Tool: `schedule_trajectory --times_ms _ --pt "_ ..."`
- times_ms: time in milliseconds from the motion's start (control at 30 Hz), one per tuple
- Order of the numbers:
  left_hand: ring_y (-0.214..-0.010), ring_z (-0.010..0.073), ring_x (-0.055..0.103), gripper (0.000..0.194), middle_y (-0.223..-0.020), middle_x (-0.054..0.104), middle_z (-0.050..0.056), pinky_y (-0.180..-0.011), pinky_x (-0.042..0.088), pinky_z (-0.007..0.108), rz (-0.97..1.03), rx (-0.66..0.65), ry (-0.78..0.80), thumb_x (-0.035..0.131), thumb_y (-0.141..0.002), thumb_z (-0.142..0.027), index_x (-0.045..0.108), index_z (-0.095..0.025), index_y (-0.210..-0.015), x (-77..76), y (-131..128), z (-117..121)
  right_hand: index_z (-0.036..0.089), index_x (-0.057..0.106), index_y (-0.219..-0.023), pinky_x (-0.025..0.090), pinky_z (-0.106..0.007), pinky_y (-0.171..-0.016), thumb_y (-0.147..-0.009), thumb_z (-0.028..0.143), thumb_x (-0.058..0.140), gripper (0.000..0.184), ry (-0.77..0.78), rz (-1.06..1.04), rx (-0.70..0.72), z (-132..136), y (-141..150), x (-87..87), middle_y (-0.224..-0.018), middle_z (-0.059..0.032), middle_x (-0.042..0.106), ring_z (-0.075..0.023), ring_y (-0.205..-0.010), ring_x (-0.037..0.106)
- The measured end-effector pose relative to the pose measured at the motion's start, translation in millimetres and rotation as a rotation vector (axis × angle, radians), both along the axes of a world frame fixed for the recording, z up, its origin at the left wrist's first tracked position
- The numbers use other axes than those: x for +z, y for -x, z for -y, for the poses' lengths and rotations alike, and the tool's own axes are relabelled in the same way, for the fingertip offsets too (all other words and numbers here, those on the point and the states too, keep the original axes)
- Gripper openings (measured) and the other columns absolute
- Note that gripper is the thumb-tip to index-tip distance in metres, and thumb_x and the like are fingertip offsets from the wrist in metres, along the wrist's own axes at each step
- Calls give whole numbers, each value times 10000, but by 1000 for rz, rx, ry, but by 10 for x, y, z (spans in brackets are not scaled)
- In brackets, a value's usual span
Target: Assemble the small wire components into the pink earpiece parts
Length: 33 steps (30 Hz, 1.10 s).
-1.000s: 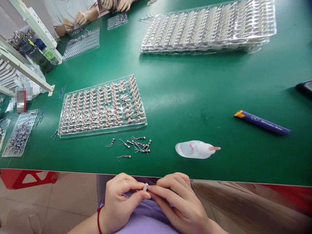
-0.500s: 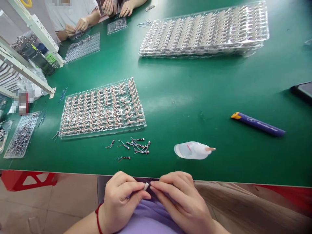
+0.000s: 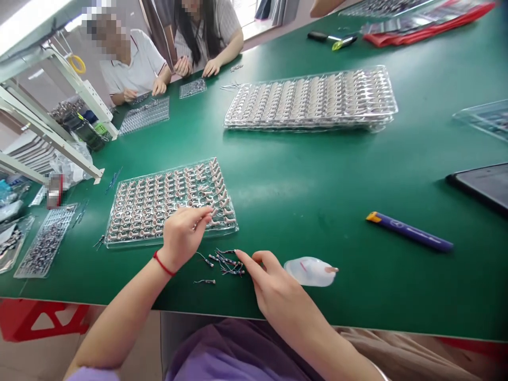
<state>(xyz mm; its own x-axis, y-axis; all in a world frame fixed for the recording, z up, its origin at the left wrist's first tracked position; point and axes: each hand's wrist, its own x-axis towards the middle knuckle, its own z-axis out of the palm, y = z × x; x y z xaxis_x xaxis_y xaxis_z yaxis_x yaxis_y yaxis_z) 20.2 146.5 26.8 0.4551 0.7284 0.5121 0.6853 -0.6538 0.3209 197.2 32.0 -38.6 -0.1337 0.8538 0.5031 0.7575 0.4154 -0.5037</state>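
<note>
My left hand [image 3: 183,235], with a red cord on its wrist, reaches over the near right part of a clear tray [image 3: 170,239]. Its thumb and forefinger pinch a small pinkish plastic piece [image 3: 214,211], mostly hidden by the fingertips. Rows of similar pinkish pieces fill the tray. Below it lies a loose pile of small wired components [image 3: 228,263]. My right hand [image 3: 273,283] comes in from the right, its fingertips closed at the end of one wired component [image 3: 227,251] at the top of the pile. Beside that hand lies a translucent squeeze bottle [image 3: 311,271] with a pinkish tip.
A stack of filled clear trays [image 3: 309,103] lies farther back. To the right are a blue knife-like tool [image 3: 408,231] with a yellow end and a dark phone-like device [image 3: 482,185]. A white metal frame [image 3: 75,143] stands left. Two people work across the table [image 3: 301,174].
Both hands have risen from my lap to the table, the left to the tray, the right to the wired components. The view has tilted up, showing more of the table's far side.
</note>
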Motion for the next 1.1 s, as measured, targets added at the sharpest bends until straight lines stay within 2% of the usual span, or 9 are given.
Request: schedule_trajectory --times_ms 133,200,433,700,833,967,1100 --pt "-800 182 678 176 -824 770 13 -724 521 289 -46 30 13 660 -844 -142 712 -213 -996 4 -105 -418 147 624 -982 495 -291 -505 -1010 131 276 350 -8 54 -20 -9 1 -23 -792 -64 574 -149 -529 570" --pt "-810 187 663 194 -804 767 5 -719 511 289 -62 54 24 678 -823 -128 709 -221 -991 30 -101 -575 157 605 -918 494 -291 -515 -1020 157 290 331 -20 56 -32 18 -8 -17 -799 -68 590 -147 -534 576" --pt "-848 197 637 156 -831 773 -16 -784 476 323 -119 142 102 684 -818 -164 695 -237 -956 86 35 -956 135 568 -1029 549 -283 -688 -1027 192 354 221 -121 -10 -51 138 -68 -37 -931 -108 651 -173 -760 675" --pt "-874 211 633 137 -833 777 -12 -724 452 311 -225 128 231 653 -823 -170 700 -234 -935 6 -27 -1160 142 596 -1025 564 -257 -663 -1016 175 382 217 -146 -93 -4 146 -92 22 -894 -90 657 -158 -738 687" --pt "-844 213 627 122 -831 774 -11 -703 440 310 -272 110 279 647 -820 -167 710 -236 -899 36 -13 -1217 136 598 -1034 571 -265 -676 -1009 177 406 198 -154 -107 -8 146 -88 13 -899 -97 661 -165 -752 690" --pt "-851 211 608 80 -851 762 4 -717 440 315 -293 105 298 643 -845 -245 719 -229 -863 99 12 -1232 134 593 -1047 569 -269 -693 -1005 160 417 184 -146 -126 -1 149 -89 -18 -915 -100 657 -166 -774 685" --pt "-849 224 581 183 -781 726 29 -731 439 327 -333 108 319 684 -818 -342 719 -210 -696 136 13 -1220 140 587 -1060 567 -267 -696 -1006 160 417 180 -134 -136 5 154 -90 -30 -922 -100 652 -162 -779 680"
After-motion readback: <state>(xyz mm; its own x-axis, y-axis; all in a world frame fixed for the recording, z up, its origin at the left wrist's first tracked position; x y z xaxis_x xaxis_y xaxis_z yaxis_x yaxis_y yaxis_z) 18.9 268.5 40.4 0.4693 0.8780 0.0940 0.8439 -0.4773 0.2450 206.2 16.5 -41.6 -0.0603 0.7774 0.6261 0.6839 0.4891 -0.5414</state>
